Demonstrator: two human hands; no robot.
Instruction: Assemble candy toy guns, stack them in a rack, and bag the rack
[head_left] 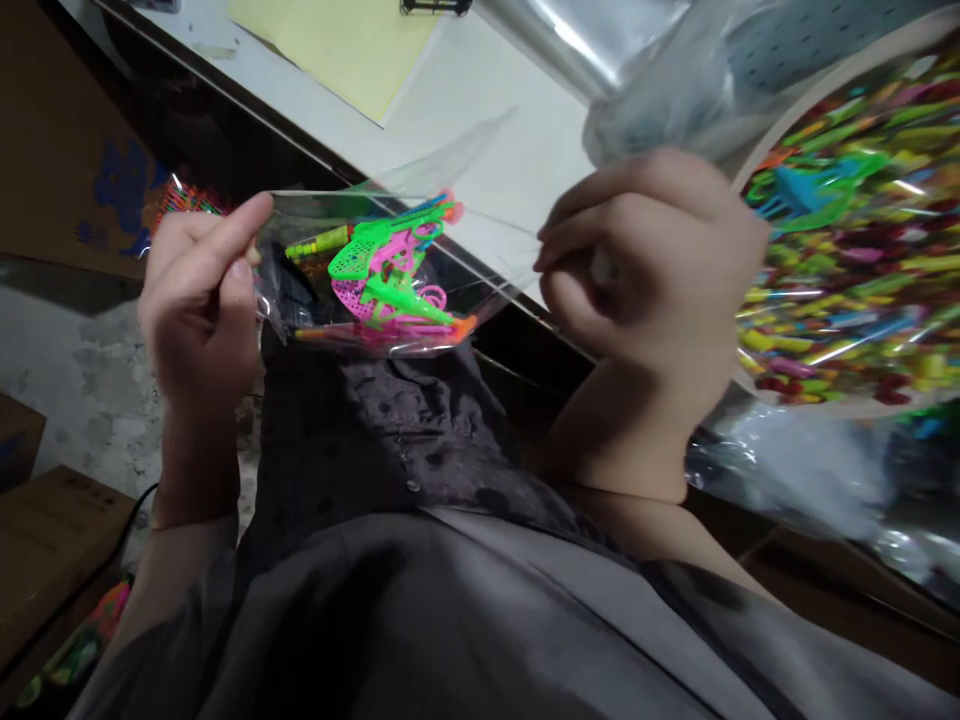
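Observation:
A clear plastic bag is stretched between my two hands above my lap. Inside it lie small plastic toys in bright green, pink, orange and yellow. My left hand pinches the bag at its left end, thumb against fingers. On the other side my right hand is closed, its fingertips on the thin film at the bag's right end. Motion blurs this hand a little. Its palm side is partly hidden.
A large round tub of colourful small plastic pieces stands at right. Yellow paper and clear plastic film lie on the white table. Cardboard boxes are at left; more clear bags sit below the tub.

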